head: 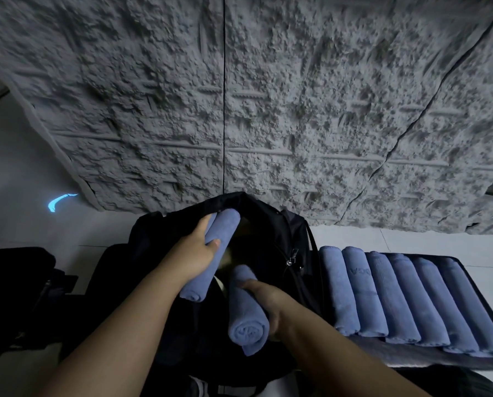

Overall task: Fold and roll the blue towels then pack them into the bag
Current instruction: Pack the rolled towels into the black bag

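Observation:
A black bag (271, 233) stands open below me, its mouth facing up. My left hand (196, 247) grips a rolled blue towel (225, 224), whose far end reaches into the bag's opening. My right hand (268, 299) holds a second rolled blue towel (246, 330) just over the near side of the opening, the spiral end facing me. Several more rolled blue towels (405, 299) lie side by side in a row to the right of the bag.
The row of towels lies on a dark flat pad (468, 359). A rough grey textured wall (268, 96) rises behind the bag. Dark objects (18, 270) sit at the left on the pale floor (38, 224).

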Available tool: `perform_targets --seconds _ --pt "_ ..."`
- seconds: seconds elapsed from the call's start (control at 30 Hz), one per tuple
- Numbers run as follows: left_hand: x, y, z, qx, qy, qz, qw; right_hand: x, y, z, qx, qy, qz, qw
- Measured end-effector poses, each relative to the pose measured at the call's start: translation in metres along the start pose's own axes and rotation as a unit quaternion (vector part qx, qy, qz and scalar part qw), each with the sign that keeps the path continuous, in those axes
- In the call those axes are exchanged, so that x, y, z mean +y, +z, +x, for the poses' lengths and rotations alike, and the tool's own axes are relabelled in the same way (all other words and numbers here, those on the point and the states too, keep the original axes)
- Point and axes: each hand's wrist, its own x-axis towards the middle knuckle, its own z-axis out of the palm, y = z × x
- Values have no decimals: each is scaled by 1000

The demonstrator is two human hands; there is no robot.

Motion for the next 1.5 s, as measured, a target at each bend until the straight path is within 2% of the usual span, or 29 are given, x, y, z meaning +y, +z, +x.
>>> perform_targets --seconds 0.23,0.43,0.63,0.73,0.8,0.9,0.93,1.0,1.07,1.13,1.23,1.3,1.33,1.4,1.5 --pt "-10 3 11 -7 6 -41 999 -5 5 10 74 -49 -72 993" --pt "-16 0 6 -20 22 -30 999 -32 21 35 31 -110 -70 991" --pt "-26 13 25 -15 31 -52 998 -37 31 64 -16 -52 -29 998" --pt "-25 22 27 -19 22 -56 998 -35 34 47 91 -89 -129 983" --pt "-24 26 27 -29 11 -62 998 -28 29 39 147 -130 -251 948" --pt "-24 29 29 -29 -1 -70 997 -13 25 22 122 -193 -360 904" --pt "-23 29 30 -30 -6 -72 997 -7 23 17 114 -220 -412 877" --pt "-22 30 30 -27 -10 -57 998 8 18 9 108 -280 -531 792" --pt "-20 31 27 -23 -11 -27 999 21 15 3 97 -294 -620 721" --pt "-20 32 23 -23 -16 3 1000 25 13 -2 87 -287 -657 692" --pt "-21 29 18 -12 -19 37 999 21 9 -7 128 -279 -693 652" --pt "-23 25 16 -2 -19 44 999 26 8 -6 146 -283 -740 592" --pt "-24 24 15 2 -17 46 999 29 7 -2 161 -315 -752 557" --pt "-25 24 15 14 -14 57 998 32 7 5 160 -369 -743 535" --pt "-23 27 12 21 -17 89 996 29 6 11 73 -302 -791 527"
